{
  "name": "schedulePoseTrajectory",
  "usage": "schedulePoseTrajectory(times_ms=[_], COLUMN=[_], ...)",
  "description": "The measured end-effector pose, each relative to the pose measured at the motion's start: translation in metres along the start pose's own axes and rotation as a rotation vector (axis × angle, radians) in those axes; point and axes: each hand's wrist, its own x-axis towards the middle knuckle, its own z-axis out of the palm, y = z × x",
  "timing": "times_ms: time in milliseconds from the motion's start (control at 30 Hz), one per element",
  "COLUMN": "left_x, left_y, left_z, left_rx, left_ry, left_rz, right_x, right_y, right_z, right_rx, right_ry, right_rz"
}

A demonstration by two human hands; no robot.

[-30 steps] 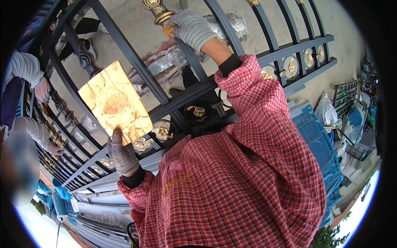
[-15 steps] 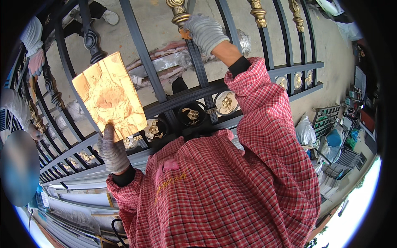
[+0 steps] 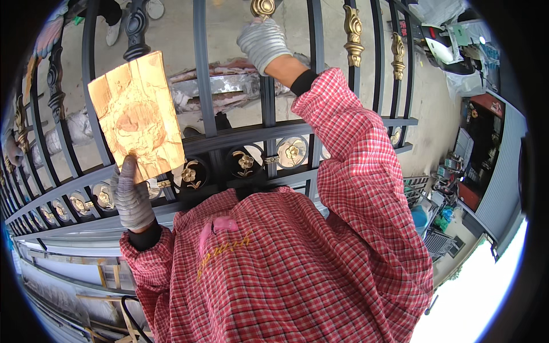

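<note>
Head view: gold-smeared card (image 3: 137,117), creased, in left hand (image 3: 132,197).

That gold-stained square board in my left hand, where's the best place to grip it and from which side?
Grip the gold-stained board at its lower edge, coming from below, as the left hand does now. It is flat, thin and held upright, so a thumb-and-finger pinch across that edge probably suits it, and the paint-smeared face stays untouched.

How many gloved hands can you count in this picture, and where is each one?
2. The left hand is low on the left, holding up a gold-stained sheet. The right hand is at the top, against a fence bar just below a gold knob.
</note>
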Motion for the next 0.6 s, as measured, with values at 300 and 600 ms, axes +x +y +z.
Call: schedulePoseTrajectory(times_ms=[300,600], left_x=[-0.003,-0.01], left_y=[-0.002,-0.006], left_z=[-0.007,-0.018], left_rx=[-0.29,-0.309], left_ry=[0.06,0.123], left_rz=[-0.147,-0.125], right_x=[-0.019,-0.016], right_y=[0.011,0.044], right_z=[-0.007,-0.015], right_rx=[0.34,0.317], right_ry=[-0.134,-0.131], right_rz=[0.077,0.068])
